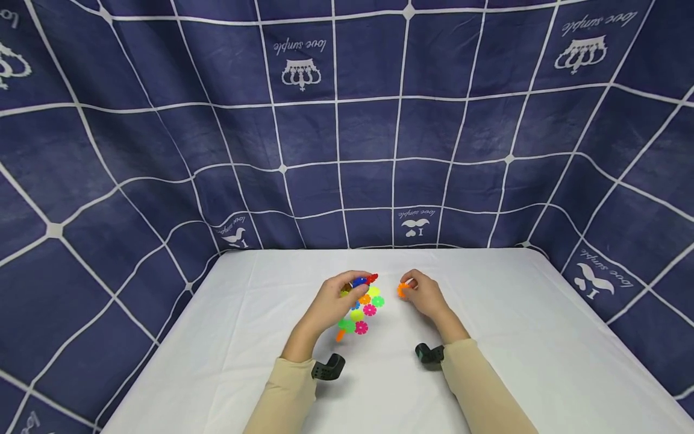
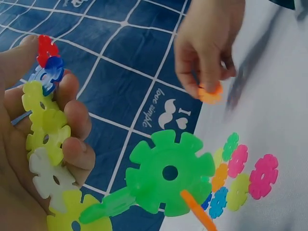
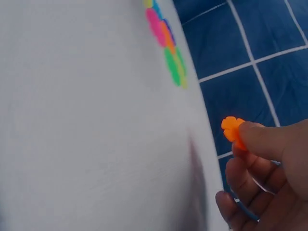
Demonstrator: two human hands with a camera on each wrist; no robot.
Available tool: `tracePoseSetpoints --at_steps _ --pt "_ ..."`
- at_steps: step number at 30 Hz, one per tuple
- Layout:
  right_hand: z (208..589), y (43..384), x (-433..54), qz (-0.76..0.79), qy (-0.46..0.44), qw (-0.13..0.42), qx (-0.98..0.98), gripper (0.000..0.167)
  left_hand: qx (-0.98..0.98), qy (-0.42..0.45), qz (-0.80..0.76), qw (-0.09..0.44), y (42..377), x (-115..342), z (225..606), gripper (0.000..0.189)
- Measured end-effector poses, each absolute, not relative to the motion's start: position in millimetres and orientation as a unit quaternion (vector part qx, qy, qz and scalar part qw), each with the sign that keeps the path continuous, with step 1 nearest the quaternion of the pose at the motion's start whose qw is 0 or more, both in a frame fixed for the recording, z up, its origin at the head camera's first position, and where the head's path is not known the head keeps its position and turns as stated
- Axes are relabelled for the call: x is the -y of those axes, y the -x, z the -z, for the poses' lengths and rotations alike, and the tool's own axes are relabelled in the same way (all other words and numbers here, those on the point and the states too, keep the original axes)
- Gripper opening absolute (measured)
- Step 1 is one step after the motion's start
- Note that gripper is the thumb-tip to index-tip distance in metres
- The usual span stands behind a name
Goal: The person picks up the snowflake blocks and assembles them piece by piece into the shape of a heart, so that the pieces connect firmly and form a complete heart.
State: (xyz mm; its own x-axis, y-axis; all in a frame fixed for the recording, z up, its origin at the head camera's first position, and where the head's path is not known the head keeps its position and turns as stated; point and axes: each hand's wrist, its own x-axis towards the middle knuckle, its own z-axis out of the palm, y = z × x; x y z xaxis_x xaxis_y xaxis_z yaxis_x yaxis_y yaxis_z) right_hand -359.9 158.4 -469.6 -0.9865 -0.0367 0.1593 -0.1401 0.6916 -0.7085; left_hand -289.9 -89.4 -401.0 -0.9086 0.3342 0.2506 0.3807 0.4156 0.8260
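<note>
My left hand [image 1: 332, 302] grips a chain of interlocked plastic snowflake discs [image 2: 47, 135], thumb on one side and curled fingers on the other. Red and blue discs sit at its top end, then yellow and whitish ones. At the lower end come a big-looking green disc [image 2: 159, 161] and an orange one [image 2: 198, 211] seen edge-on. Off to the right, raised over the table, my right hand [image 1: 428, 295] pinches a single orange snowflake disc [image 3: 233, 128] between thumb and fingertips. The two hands are apart.
Several loose snowflake discs, pink [image 2: 263, 176], yellow, green, orange and blue, lie grouped on the white tabletop [image 1: 401, 374] near the left hand. A dark blue curtain [image 1: 368, 132] with white lines surrounds the table's back and sides.
</note>
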Motion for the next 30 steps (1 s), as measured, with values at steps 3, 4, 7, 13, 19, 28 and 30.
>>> tracePoseSetpoints --at_steps 3,4,7,13,19,28,30 --pt "459 356 -157 -0.421 -0.049 0.095 0.901 0.016 0.843 0.214 0.492 0.034 290 89 402 0.031" --pt "455 354 -155 -0.431 -0.049 0.105 0.895 0.016 0.843 0.214 0.492 0.036 290 89 402 0.031" --pt "439 346 -151 -0.463 -0.050 0.125 0.876 0.015 0.840 0.217 0.495 0.042 291 88 402 0.029" --pt "411 326 -141 -0.516 -0.094 0.157 0.837 0.012 0.828 0.221 0.514 0.041 291 89 403 0.029" --pt "393 307 -137 -0.547 -0.154 0.160 0.807 0.012 0.818 0.225 0.526 0.055 291 90 402 0.030" --pt "385 293 -134 -0.551 -0.200 0.148 0.797 0.015 0.822 0.233 0.513 0.081 289 89 401 0.031" --pt "386 292 -133 -0.548 -0.206 0.147 0.797 0.015 0.821 0.230 0.516 0.081 289 89 400 0.031"
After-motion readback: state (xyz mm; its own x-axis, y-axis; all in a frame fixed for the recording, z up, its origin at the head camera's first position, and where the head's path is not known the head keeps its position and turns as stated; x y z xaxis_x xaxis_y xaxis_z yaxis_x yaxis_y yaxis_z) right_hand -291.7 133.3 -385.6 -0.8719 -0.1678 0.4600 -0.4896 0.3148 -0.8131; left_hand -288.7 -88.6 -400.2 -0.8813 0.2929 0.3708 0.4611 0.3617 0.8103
